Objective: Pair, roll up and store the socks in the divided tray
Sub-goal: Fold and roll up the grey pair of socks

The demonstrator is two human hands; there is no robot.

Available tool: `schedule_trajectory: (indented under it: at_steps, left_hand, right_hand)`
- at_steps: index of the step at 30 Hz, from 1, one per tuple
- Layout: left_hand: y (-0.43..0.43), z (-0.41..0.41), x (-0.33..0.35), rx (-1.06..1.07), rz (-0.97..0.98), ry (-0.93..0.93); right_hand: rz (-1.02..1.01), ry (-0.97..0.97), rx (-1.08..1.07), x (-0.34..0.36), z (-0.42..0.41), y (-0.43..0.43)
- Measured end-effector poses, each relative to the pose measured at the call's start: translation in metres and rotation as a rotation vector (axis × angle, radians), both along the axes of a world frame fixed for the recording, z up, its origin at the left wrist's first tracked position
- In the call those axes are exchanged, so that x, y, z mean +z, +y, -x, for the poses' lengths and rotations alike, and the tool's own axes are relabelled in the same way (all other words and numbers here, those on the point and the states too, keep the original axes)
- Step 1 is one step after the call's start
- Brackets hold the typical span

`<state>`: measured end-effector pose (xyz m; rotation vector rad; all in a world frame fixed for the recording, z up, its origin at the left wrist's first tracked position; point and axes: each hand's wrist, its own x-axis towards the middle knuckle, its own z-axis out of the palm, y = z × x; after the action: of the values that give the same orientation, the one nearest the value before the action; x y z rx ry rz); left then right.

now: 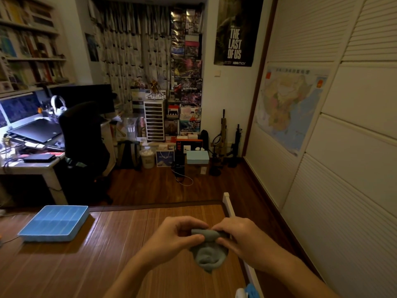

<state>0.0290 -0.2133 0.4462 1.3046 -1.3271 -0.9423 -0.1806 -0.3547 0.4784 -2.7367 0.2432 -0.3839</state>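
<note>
Closest in, at the lower right edge, a bit of bright blue fabric (251, 290) peeks in beside the white bed rail (250, 274); what it is cannot be told. Just beyond, both forearms reach in and meet over the bamboo mat (107, 254). The left hand (169, 235) and right hand (242, 237) hold one grey-green sock bundle (209, 254) between them, above the mat near its right edge. The fingers (194, 238) of both hands are curled and pinch the bundle's folded top edge, thumbs close together, while the rounded lower part hangs below the hands. Whether it is one sock or a pair cannot be made out. Well to the left on the mat lies the blue divided tray (46, 238), its compartments showing nothing but blue plastic. Past the mat's far edge comes the dark wooden floor (171, 188). At left stands a black office chair (83, 134) pulled up to a white desk (32, 165) that carries a lit laptop (38, 131), with white headphones (57, 104) behind it and a bookshelf (28, 44) above. Against the far wall are stacked boxes (187, 61) and patterned curtains (126, 50), and a dark poster (236, 31) hangs higher up. On the right, a map (287, 108) is fixed to the white wardrobe doors (354, 147).
</note>
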Motion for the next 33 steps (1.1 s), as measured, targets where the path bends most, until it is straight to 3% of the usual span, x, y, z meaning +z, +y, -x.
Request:
schedule_trajectory:
  at_steps: [4,8,10,13,16,21,24,33]
  left_hand:
    - [-0.001,-0.001,0.004,-0.086,-0.137,0.062]
    - [-0.003,0.0,0.007,-0.088,-0.139,0.065]
    - [-0.003,0.001,0.007,-0.064,-0.091,-0.013]
    - [-0.004,0.002,0.007,-0.049,0.004,-0.171]
    - [-0.006,0.002,0.007,-0.05,0.03,-0.208]
    - [-0.005,0.002,0.013,-0.057,-0.046,-0.062]
    - [-0.008,0.0,0.011,-0.025,-0.003,-0.158]
    - [-0.016,-0.003,-0.005,0.013,0.19,-0.501]
  right_hand:
    - [0.19,-0.168,0.014,0.001,-0.001,0.004]
    - [0.307,-0.227,0.063,0.003,-0.003,0.007]
    - [0.303,-0.179,0.045,0.005,-0.003,0.006]
    - [0.125,-0.025,0.009,0.006,-0.001,0.001]
    - [0.074,0.016,0.02,0.007,0.0,-0.004]
    - [0.267,-0.143,0.017,0.008,0.0,0.001]
    - [0.356,-0.171,0.048,0.004,-0.001,0.003]
    - [0.076,0.066,-0.023,0.002,-0.004,-0.005]
